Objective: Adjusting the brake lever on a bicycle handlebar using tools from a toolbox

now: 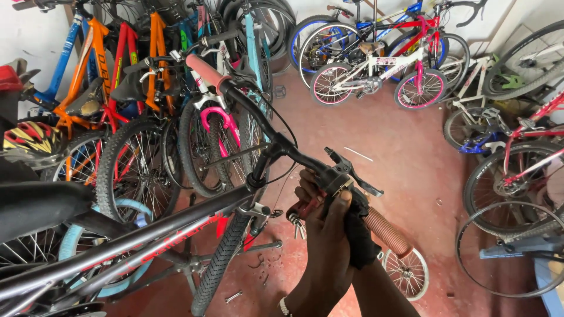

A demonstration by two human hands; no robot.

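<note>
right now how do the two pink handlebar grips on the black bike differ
The near grip sits close to the hands, right beside the brake lever; the far grip is out at the other end of the handlebar, untouched. The near grip looks ridged and duller; the far grip looks smoother and brighter. The left hand and right hand work next to the near grip only. Both are pinkish tubes on the bar ends.
</note>
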